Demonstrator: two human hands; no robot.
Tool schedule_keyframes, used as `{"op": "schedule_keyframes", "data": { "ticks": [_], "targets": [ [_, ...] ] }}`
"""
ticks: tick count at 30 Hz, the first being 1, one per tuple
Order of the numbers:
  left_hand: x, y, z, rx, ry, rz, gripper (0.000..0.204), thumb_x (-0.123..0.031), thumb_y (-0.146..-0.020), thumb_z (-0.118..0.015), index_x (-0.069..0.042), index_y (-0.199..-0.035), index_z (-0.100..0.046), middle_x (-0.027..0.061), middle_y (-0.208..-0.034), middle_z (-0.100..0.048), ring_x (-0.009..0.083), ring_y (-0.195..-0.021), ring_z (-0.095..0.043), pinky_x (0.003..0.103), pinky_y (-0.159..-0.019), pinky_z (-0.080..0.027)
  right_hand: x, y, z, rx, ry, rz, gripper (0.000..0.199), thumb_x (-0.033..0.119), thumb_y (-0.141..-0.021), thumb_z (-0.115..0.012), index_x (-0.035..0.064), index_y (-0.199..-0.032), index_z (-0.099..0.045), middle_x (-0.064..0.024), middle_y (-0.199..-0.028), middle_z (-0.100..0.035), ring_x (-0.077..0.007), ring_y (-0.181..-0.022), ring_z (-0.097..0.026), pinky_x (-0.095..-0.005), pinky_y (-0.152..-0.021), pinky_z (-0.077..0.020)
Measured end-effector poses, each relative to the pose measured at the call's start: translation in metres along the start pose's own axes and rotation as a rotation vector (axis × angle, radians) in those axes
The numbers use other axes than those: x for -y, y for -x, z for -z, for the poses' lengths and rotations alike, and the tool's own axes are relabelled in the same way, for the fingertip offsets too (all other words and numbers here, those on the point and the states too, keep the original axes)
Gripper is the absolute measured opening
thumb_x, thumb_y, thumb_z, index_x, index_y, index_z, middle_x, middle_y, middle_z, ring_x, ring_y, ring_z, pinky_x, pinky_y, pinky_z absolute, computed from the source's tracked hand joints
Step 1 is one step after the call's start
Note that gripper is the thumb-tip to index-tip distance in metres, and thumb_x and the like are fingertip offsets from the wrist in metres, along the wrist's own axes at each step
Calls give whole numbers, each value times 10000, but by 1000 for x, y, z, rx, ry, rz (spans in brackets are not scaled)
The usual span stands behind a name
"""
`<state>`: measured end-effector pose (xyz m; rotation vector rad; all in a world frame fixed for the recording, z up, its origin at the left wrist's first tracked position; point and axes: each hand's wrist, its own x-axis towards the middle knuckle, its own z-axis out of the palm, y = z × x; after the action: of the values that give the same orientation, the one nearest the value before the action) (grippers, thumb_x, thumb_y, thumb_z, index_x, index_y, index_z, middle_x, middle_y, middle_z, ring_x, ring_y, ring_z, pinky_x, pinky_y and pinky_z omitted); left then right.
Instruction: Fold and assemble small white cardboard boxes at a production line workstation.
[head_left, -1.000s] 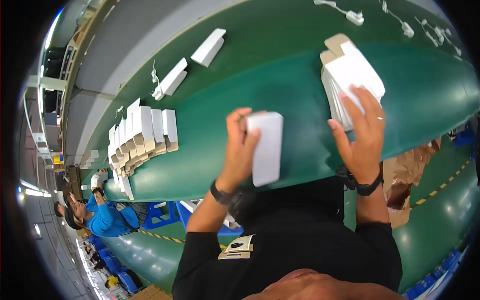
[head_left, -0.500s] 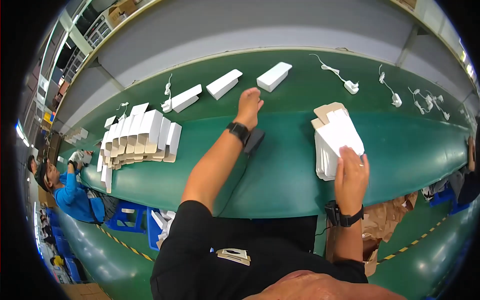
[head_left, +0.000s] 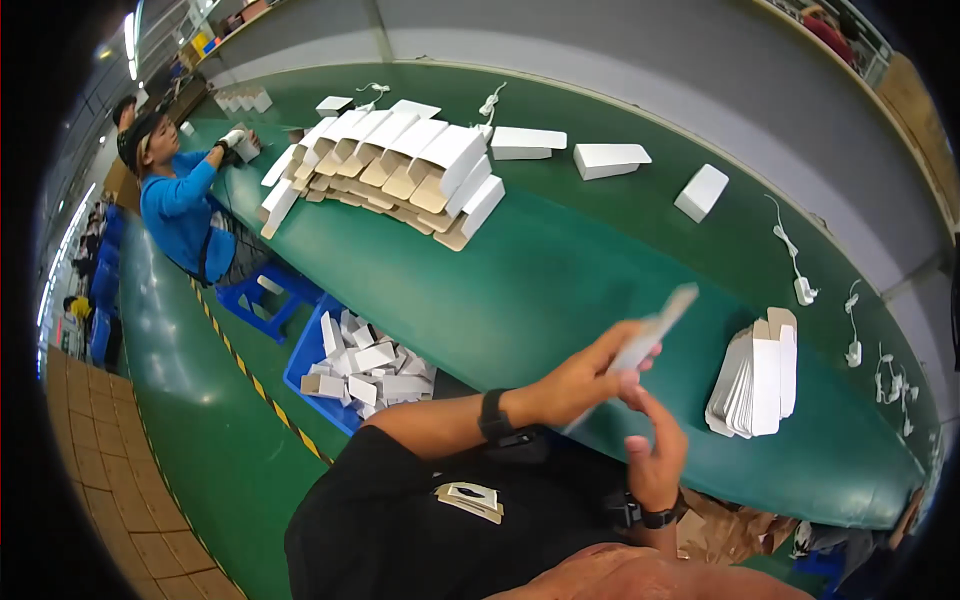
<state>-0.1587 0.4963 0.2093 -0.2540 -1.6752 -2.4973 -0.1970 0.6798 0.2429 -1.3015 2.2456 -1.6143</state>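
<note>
Two bare hands show on my head view feed, both left of the stack of flat white cartons (head_left: 752, 385) that lies on the green table (head_left: 570, 285). My left hand (head_left: 580, 387) grips a flat white carton (head_left: 652, 332), tilted and blurred, well apart from that stack. My right hand (head_left: 662, 452) is open, thumb spread from the forefinger; I can't tell whether its fingertip touches the carton. Beyond the stack I see a white charger (head_left: 803, 291); far left of it, rows of open white boxes (head_left: 440, 150) and a blue bin (head_left: 303, 372).
</note>
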Motion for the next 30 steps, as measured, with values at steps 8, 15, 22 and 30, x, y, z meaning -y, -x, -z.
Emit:
{"op": "schedule_keyframes", "data": {
  "ticks": [8, 15, 22, 30],
  "targets": [
    [-21, 53, 2, 265, -133, 294, 871, -409, -862, -733, -75, -1499, -240, 142, -1346, -468, 233, -1240, -480, 397, -1099, -342, 4, -18, 38, 410, 45, -459, 379, 100, -788, -768, 3, -1093, -565, -123, -833, -691, -221, -766, -671, -294, -826, -493],
    [-12, 33, 9, -18, -124, 76, 856, -336, -875, -741, -96, -1505, -212, 138, -1337, -473, 217, -1215, -489, 379, -1054, -378, -14, -7, 20, 9, -437, -300, 610, 190, -824, -786, -2, -1313, -475, -141, -1197, -622, -201, -1085, -602, -326, -935, -462],
    [-2, 28, 10, 55, -274, -111, 689, -291, -960, -626, -99, -1479, -216, 164, -1324, -465, 198, -1181, -492, 356, -994, -417, -19, -18, 2, -94, -543, -156, 568, 192, -882, -718, -8, -1345, -455, -176, -1333, -521, -228, -1127, -564, -357, -968, -449],
    [11, 40, -10, -70, -35, 10, 707, -289, -1000, -542, -113, -1484, -58, 212, -1306, -479, 200, -1114, -520, 346, -961, -424, -29, 1, -10, -27, -502, -115, 428, 164, -904, -659, -7, -1271, -521, -175, -1276, -541, -242, -1106, -571, -358, -958, -445]
  ]
}}
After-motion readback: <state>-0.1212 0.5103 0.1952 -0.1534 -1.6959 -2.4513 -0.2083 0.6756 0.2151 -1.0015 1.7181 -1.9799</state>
